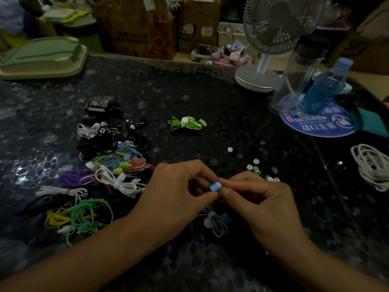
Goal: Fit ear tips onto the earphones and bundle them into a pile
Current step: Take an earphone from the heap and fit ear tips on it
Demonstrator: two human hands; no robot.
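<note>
My left hand (179, 186) and my right hand (252, 194) meet at the table's near middle and together pinch a small light-blue earbud (214, 187). Its blue cable, coiled and tied with a white strap (217, 223), hangs below the hands. Several loose white ear tips (255, 168) lie just right of my right hand. A tied green earphone bundle (186, 123) sits alone further back. A heap of bundled earphones in many colours (109, 165) spreads over the table's left side.
The dark speckled table (210, 91) carries a white desk fan (265, 66), a clear cup (294, 74), a blue bottle (324, 87) on a round blue mat, a white cable coil (372, 165) at right and a green tray (42, 57) back left.
</note>
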